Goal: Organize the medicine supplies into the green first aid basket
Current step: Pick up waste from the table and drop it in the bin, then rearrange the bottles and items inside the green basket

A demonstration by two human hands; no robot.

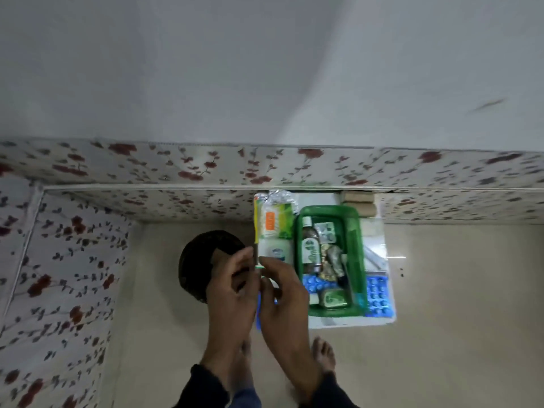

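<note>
The green basket point(353, 219) stands on a small white table, holding a brown bottle point(310, 248), blister strips point(325, 231), a dark tube point(335, 262), blue pill strips point(316, 284) and a small green tin point(334, 298). Left of the basket lie a yellow-green packet point(275, 220) and a white box point(278, 250). My left hand point(232, 287) and my right hand point(282, 293) meet in front of the table's left side, both pinching a thin stick-like item with a green tip point(256, 254), held upright. What that item is stays unclear.
The white table point(379, 234) sits against a floral-covered bed edge point(176, 201). Beige bandage rolls point(359, 201) and a blue blister sheet point(379, 298) lie beside the basket. A dark round stool point(200, 260) stands left of my hands. My bare feet are on the tiled floor.
</note>
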